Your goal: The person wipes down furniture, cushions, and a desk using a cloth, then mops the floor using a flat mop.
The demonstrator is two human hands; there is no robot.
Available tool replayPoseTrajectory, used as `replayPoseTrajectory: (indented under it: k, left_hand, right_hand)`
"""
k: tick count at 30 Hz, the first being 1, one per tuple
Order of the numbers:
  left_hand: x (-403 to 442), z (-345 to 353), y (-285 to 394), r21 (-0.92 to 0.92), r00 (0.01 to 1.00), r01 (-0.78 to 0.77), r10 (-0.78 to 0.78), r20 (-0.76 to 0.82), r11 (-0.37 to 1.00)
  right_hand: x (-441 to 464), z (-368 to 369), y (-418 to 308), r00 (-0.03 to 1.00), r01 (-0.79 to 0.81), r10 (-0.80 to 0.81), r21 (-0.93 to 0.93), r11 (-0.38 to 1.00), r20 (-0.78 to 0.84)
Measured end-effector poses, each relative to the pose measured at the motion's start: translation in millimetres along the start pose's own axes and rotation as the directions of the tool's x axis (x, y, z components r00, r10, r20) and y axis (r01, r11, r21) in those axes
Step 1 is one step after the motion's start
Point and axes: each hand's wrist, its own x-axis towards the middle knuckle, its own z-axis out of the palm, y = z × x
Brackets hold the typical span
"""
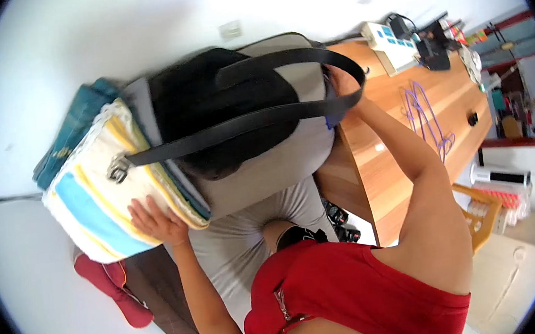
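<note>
A large grey and black bag or pile of cloth point(229, 106) lies across the middle, with a black belt point(232, 130) looped over it. The belt's metal buckle point(118, 168) rests on a folded cream, yellow and blue striped cloth point(92, 216) at the left. My left hand point(157, 221) lies on that cloth with its fingers spread. Behind it is a folded teal cloth point(77, 130). My right hand point(343, 85) is at the right end of the grey and black item, partly behind the belt loop; its fingers are hidden.
A wooden table point(384, 175) extends to the right, with purple hangers point(427, 119), a white power strip point(391, 45) and black devices on it. A yellow chair point(481, 214) stands beside it. Dark red cloth point(115, 291) lies at the lower left.
</note>
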Motion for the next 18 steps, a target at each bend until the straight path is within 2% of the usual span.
replayPoseTrajectory:
  k: [2, 4, 6, 11, 14, 16, 18]
  left_hand:
    - [-1, 0, -1, -0.008, 1.000, 0.021, -0.021, 0.023, 1.000]
    - [-1, -1, -1, -0.023, 0.999, 0.028, -0.028, 0.020, 0.999]
    - [-3, 1, -1, -0.013, 0.998, 0.056, -0.056, 0.031, 0.998]
    - [-3, 3, 1, -0.052, 0.997, 0.075, -0.074, 0.022, 0.996]
    - [1, -3, -2, -0.016, 0.996, 0.064, -0.063, 0.061, 0.998]
    - [4, -8, 1, 0.001, 0.992, 0.050, -0.049, 0.118, 0.999]
    - [5, -11, 1, 0.014, 0.980, 0.053, -0.055, 0.190, 0.998]
  right_hand:
    - [-6, -4, -14, 0.999, -0.048, 0.048, 0.061, 0.997, 0.000]
    - [-11, -10, -27, 0.981, -0.179, 0.183, -0.058, 0.982, 0.065]
    - [-14, -13, -38, 0.995, -0.103, 0.101, -0.057, 0.993, -0.024]
    - [-17, -9, -31, 0.997, -0.027, 0.011, -0.228, 0.973, -0.072]
    - [-17, -8, -25, 0.998, -0.063, 0.058, -0.206, 0.976, -0.029]
    - [-16, -12, -30, 0.998, 0.013, -0.023, -0.177, 0.984, -0.056]
    - [-25, -2, -19, 0.969, 0.099, -0.147, -0.234, 0.967, -0.198]
